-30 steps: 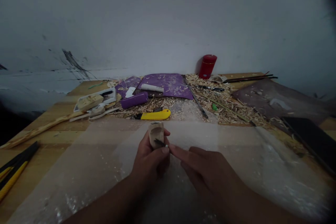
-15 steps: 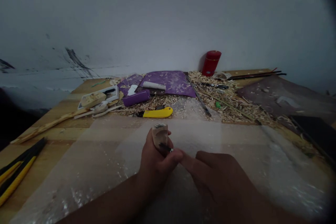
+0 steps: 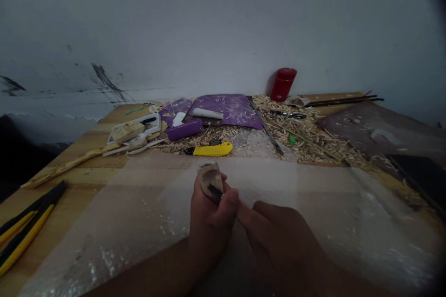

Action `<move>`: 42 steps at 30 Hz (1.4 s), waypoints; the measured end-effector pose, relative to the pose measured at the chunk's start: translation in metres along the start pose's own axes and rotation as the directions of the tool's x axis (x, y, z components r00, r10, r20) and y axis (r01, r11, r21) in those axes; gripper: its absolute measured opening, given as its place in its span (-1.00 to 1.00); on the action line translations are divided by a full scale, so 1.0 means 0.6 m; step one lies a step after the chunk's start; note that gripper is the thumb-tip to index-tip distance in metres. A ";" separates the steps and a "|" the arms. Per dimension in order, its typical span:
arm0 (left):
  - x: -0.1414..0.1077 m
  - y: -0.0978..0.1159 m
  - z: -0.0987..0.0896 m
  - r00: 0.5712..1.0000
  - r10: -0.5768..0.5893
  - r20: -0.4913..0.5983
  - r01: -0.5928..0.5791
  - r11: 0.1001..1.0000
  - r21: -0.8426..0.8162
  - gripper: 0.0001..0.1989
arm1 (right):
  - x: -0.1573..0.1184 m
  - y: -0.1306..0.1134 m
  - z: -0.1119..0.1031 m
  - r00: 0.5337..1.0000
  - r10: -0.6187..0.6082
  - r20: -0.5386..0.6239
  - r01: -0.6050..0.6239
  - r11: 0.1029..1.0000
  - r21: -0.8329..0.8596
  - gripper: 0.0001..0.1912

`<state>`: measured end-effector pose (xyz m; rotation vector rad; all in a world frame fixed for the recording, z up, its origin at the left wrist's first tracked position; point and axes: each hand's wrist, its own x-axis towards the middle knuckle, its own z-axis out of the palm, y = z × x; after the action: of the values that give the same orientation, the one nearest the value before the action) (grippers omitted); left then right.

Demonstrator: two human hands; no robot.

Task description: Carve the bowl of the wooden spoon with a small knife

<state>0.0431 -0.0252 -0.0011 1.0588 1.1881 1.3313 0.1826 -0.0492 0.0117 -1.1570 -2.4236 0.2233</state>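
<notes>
A pale wooden block (image 3: 210,177) with a scooped hollow in its face stands up out of my left hand (image 3: 211,211), whose fingers are wrapped round it. The dark tip of a carving tool (image 3: 215,190) rests against the lower part of the hollow. My right hand (image 3: 278,229) is closed round the tool, and its handle is hidden in the grip. My left thumb lies by the tool's shaft, close to the right fingertips. Just beyond both hands lies a yellow utility knife (image 3: 212,149).
Wood shavings (image 3: 313,141) cover the back of the table. Purple sheets (image 3: 230,104), a purple roll (image 3: 184,130), a white tray (image 3: 156,123) and a red canister (image 3: 284,84) stand or lie there. Yellow-black shears (image 3: 33,222) are at left. Clear plastic sheeting (image 3: 139,222) lies beneath my hands.
The wooden block has tipped to the left in my left hand. The carving tool's tip has shifted slightly up and now points more steeply. The whole view has moved a little.
</notes>
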 end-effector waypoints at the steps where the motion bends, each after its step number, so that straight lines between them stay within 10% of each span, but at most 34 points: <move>1: 0.000 0.001 0.001 1.000 0.010 -0.007 -0.010 1.000 0.002 -0.63 | -0.001 0.000 0.001 1.000 0.008 -0.002 -0.008 1.000 0.016 -0.58; 13: 0.021 0.020 -0.019 0.987 0.077 0.139 -0.086 0.995 0.057 -0.71 | 0.003 0.012 -0.030 0.983 0.036 0.180 -0.093 0.943 0.319 -0.50; 22: 0.025 0.018 -0.030 0.978 0.078 0.194 -0.105 0.986 0.133 -0.70 | 0.003 0.019 -0.037 0.997 0.049 0.057 -0.061 0.970 0.236 -0.55; 30: 0.021 0.024 -0.014 0.995 0.035 0.089 -0.057 0.963 0.264 -0.73 | -0.001 0.012 -0.025 0.999 0.011 0.048 -0.012 1.000 0.025 -0.54; 42: 0.013 0.019 0.003 0.996 0.036 -0.079 -0.012 0.956 0.292 -0.73 | 0.002 0.003 0.000 0.999 0.045 0.003 -0.045 0.989 0.137 -0.59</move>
<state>0.0428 -0.0172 0.0100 1.2385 1.4716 1.2538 0.1830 -0.0475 0.0113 -1.1504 -2.3428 0.3977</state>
